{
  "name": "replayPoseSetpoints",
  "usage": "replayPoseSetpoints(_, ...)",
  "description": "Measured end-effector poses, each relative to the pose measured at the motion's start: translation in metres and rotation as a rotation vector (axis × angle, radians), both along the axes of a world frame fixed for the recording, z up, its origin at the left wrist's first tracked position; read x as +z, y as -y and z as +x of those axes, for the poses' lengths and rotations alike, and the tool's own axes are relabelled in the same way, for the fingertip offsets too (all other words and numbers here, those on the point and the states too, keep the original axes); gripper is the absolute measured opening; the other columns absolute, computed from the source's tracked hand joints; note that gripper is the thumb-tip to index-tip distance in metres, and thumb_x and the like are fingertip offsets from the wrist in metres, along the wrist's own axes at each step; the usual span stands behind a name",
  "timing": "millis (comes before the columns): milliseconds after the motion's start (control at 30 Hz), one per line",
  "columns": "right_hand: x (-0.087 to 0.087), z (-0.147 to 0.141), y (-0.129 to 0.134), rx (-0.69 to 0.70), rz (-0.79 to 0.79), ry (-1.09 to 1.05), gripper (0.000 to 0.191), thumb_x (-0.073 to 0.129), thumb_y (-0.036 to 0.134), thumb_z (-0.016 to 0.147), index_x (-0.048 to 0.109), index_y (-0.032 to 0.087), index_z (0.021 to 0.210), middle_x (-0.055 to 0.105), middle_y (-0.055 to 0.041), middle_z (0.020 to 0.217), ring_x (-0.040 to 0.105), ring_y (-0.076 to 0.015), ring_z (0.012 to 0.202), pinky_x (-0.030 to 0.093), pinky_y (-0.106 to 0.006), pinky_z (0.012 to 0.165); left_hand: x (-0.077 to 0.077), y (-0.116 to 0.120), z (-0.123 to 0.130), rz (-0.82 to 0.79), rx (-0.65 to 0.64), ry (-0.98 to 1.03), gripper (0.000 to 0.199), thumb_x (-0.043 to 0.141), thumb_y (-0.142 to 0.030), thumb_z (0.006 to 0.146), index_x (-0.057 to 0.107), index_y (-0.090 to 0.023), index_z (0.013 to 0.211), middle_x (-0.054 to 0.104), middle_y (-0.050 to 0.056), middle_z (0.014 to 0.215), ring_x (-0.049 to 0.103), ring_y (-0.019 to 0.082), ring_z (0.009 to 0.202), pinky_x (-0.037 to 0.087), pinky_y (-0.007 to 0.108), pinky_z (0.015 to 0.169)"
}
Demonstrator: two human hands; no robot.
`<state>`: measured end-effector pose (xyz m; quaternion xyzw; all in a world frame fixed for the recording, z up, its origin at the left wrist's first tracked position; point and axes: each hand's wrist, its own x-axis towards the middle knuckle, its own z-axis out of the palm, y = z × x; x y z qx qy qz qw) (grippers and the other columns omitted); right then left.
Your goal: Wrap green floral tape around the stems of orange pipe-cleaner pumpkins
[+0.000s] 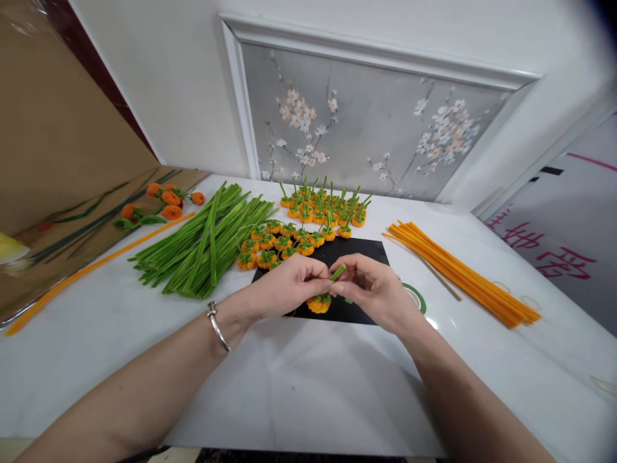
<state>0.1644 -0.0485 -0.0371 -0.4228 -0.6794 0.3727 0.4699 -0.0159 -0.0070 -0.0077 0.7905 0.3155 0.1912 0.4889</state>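
Over a black mat (357, 315), both of my hands meet around a small orange pipe-cleaner pumpkin (319, 305) with a green top. A green stem (339, 272) sticks up from between the fingers. My left hand (292, 283), with a silver bangle at the wrist, pinches at the pumpkin's green top. The thumb and fingers of my right hand (378, 289) are closed at the stem, touching the left fingertips. Exactly where each fingertip grips is partly hidden. Just beyond the hands stand finished-looking small pumpkins (266, 259) with green tops.
More stemmed pumpkins (318, 209) stand in rows near the wall. Left lies a heap of green pipe cleaners (207, 247), with one long orange strip (96, 273) and orange flowers (171, 206). Orange pipe cleaners (463, 273) lie right; a green tape roll (419, 299) sits by my right wrist.
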Motion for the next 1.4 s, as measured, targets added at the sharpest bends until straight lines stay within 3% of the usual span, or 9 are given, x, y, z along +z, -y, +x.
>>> replayPoseSetpoints(167,0.001,0.001,0.000,0.017,-0.004,0.027,0.017,0.065,0.021,0.081,0.062,0.023,0.097,0.061,0.0025,0.075,0.056,-0.0114,0.069,0.045,-0.024,0.065,-0.002,0.000,0.000,0.015,0.011,-0.010,0.033,0.053,-0.035,0.086,0.046,-0.015,0.060,0.034,-0.006,0.056,0.031,0.007,0.051,0.024,0.021,0.048)
replayPoseSetpoints(333,0.005,0.003,0.002,0.103,-0.056,0.042,0.007,0.056,0.016,0.086,0.058,0.020,0.092,0.061,0.0015,0.075,0.057,-0.0112,0.070,0.046,-0.025,0.067,0.001,-0.001,0.000,-0.044,-0.006,-0.036,0.033,0.056,-0.036,0.084,0.049,-0.015,0.061,0.033,-0.006,0.055,0.027,0.007,0.050,0.021,0.021,0.047)
replayPoseSetpoints(500,0.003,0.003,0.004,0.190,-0.090,-0.061,0.002,0.051,0.019,0.090,0.052,0.020,0.088,0.060,0.0009,0.075,0.056,-0.0109,0.067,0.047,-0.026,0.065,0.001,-0.001,-0.003,-0.203,-0.097,0.063,0.033,0.053,-0.040,0.087,0.058,-0.014,0.068,0.054,-0.001,0.067,0.041,0.009,0.058,0.031,0.022,0.054)
replayPoseSetpoints(633,0.003,0.003,0.005,0.147,-0.052,-0.040,0.007,0.049,0.020,0.091,0.050,0.020,0.085,0.060,0.0003,0.075,0.055,-0.0112,0.067,0.046,-0.026,0.065,-0.001,-0.001,-0.005,-0.305,-0.032,0.094,0.039,0.051,-0.048,0.087,0.063,-0.014,0.071,0.055,0.000,0.065,0.040,0.009,0.054,0.032,0.023,0.051)
replayPoseSetpoints(767,0.004,0.004,0.004,0.016,0.042,0.117,0.007,0.051,0.021,0.089,0.051,0.020,0.082,0.059,0.0013,0.072,0.055,-0.0119,0.066,0.044,-0.025,0.065,0.000,0.001,-0.001,-0.378,0.065,0.118,0.048,0.041,-0.056,0.089,0.065,-0.014,0.082,0.063,0.004,0.078,0.053,0.012,0.065,0.041,0.025,0.060)
replayPoseSetpoints(933,0.003,0.006,0.002,-0.118,0.127,0.238,0.007,0.053,0.023,0.088,0.053,0.020,0.082,0.052,0.0028,0.065,0.046,-0.0109,0.059,0.036,-0.023,0.055,0.000,0.009,0.008,-0.102,0.158,0.185,0.028,0.073,-0.031,0.070,0.058,-0.017,0.088,0.061,0.000,0.083,0.058,0.013,0.075,0.046,0.025,0.067)
replayPoseSetpoints(1067,0.001,0.004,0.002,-0.110,0.139,0.263,0.007,0.051,0.023,0.088,0.052,0.020,0.082,0.052,0.0022,0.067,0.045,-0.0110,0.059,0.035,-0.024,0.055,-0.004,0.012,0.011,-0.027,0.228,0.166,0.021,0.069,-0.019,0.071,0.057,-0.017,0.088,0.064,-0.001,0.075,0.060,0.012,0.069,0.047,0.025,0.065)
replayPoseSetpoints(1233,0.000,0.001,0.002,-0.109,0.252,0.319,0.011,0.049,0.019,0.090,0.052,0.021,0.079,0.053,-0.0005,0.075,0.048,-0.0132,0.066,0.038,-0.026,0.061,-0.002,0.007,0.005,-0.115,0.211,0.087,0.019,0.068,-0.016,0.071,0.060,-0.013,0.089,0.067,0.002,0.071,0.060,0.012,0.063,0.047,0.026,0.063)
replayPoseSetpoints(1400,0.004,0.003,0.002,-0.050,0.305,0.322,0.010,0.049,0.017,0.091,0.057,0.021,0.085,0.054,-0.0017,0.080,0.051,-0.0136,0.070,0.041,-0.027,0.065,0.003,0.002,0.000,-0.299,0.101,0.135,0.020,0.070,-0.015,0.071,0.062,-0.012,0.089,0.066,0.000,0.070,0.059,0.009,0.062,0.045,0.023,0.063)
